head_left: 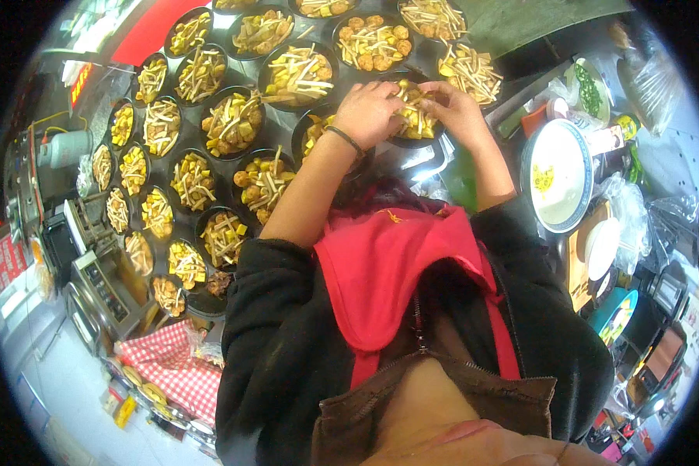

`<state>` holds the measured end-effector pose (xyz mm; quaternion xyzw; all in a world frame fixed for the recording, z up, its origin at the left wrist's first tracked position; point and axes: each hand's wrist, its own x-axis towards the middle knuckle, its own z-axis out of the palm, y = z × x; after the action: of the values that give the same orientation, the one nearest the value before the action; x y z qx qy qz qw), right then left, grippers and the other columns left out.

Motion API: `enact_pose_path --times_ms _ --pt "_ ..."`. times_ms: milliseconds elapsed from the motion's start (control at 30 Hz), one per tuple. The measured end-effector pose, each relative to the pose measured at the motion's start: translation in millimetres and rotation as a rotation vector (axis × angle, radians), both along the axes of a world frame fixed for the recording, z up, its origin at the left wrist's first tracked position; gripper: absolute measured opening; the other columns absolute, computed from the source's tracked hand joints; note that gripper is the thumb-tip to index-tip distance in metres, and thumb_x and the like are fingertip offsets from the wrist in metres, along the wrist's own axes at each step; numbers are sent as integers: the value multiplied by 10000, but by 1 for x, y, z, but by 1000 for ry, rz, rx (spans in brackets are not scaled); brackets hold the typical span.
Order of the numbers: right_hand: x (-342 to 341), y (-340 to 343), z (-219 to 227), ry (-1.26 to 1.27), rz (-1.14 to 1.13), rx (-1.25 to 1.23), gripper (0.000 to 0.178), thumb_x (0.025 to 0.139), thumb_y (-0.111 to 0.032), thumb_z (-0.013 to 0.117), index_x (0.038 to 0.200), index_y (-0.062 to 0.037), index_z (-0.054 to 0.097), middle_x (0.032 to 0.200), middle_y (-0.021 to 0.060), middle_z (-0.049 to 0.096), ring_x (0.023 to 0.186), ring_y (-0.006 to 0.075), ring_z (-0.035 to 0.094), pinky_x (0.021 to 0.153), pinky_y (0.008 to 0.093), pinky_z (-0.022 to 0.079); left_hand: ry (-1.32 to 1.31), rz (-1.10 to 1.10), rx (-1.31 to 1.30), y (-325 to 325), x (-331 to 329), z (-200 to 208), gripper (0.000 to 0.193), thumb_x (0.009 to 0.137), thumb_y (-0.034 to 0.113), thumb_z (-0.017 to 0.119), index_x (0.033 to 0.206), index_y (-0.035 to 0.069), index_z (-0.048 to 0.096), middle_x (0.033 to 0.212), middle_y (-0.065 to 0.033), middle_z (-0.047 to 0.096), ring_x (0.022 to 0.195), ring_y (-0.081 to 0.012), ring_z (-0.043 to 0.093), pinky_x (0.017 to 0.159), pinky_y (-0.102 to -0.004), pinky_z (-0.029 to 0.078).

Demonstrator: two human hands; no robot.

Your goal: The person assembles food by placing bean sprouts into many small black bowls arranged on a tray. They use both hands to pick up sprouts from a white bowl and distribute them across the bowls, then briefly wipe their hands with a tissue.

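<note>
My left hand, with a dark band at the wrist, reaches over a black bowl. Its fingers are bent together at the food on the bowl's left side. From the right, my right hand meets the same bowl with fingers curled inward in a pinch. Whatever lies between the fingertips of either hand is too small to make out. Yellow chunks and pale strips fill this bowl between my hands. Another filled bowl sits partly hidden beneath my left wrist.
Several black bowls of similar food crowd the surface ahead and left. At right stand a large white basin with a few yellow bits, a wooden board and clear plastic bags. A red-checked cloth lies at lower left.
</note>
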<state>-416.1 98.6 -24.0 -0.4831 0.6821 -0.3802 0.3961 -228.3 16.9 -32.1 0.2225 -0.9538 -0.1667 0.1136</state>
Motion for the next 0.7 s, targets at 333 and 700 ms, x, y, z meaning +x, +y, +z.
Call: enact_pose_path --times_ms 333,700 --pt "0 3 0 395 27 100 229 770 -125 654 991 -68 648 876 53 665 790 128 621 718 255 477 26 13 88 8 10 -7 229 718 147 645 942 128 602 941 -59 581 899 -269 572 761 -382 457" --pt "-4 10 19 433 -6 83 197 820 -148 606 991 -64 653 894 80 671 773 156 634 703 268 481 339 12 99 17 3 -5 111 759 133 613 868 114 609 811 -79 579 757 -295 581 641 -384 484"
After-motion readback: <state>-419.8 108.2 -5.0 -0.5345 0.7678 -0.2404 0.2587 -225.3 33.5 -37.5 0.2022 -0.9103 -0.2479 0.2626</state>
